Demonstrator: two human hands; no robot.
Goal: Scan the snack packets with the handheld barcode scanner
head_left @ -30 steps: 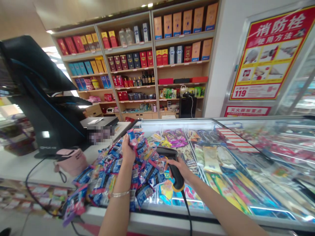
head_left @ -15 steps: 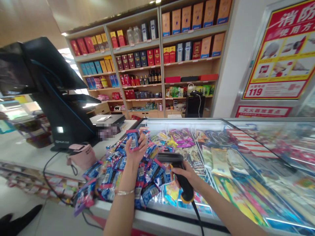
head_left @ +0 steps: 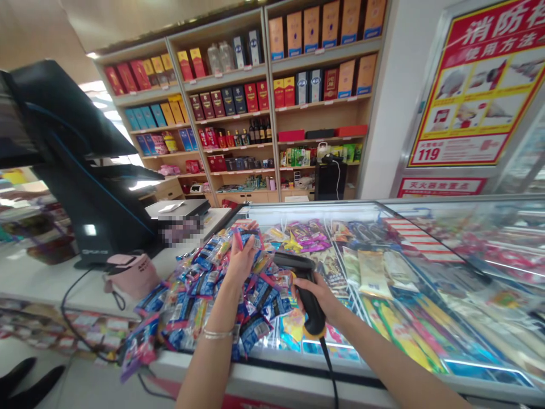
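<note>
Snack packets [head_left: 213, 298], mostly blue with some pink, lie in a loose heap across the near corner of the glass-topped freezer [head_left: 306, 211] and spill toward the counter [head_left: 76, 289]. The left hand [head_left: 242, 261] sits over the heap, its grip narrow, fingers [head_left: 251, 230] pinched around one packet [head_left: 238, 238] near the top of the pile. Half a second ago a packet stood clear in that hand with its barcode label facing the camera; now the hand has turned and the fingers cover most of the packet, so no label can be seen. The right hand [head_left: 317, 301] has its grip closed round the handle of a black barcode scanner [head_left: 310, 304], whose nose points left at the heap, near the left hand, much where it was before. The scanner's cable [head_left: 328, 363] hangs down past the freezer's edge. A gold bangle [head_left: 217, 334] circles the left wrist. On the counter, left of the heap, a pink bag [head_left: 131, 275] sits beside a black checkout terminal [head_left: 85, 170]. Wooden shelves [head_left: 272, 108] of boxed liquor stand behind, a little further left in view than before.
</note>
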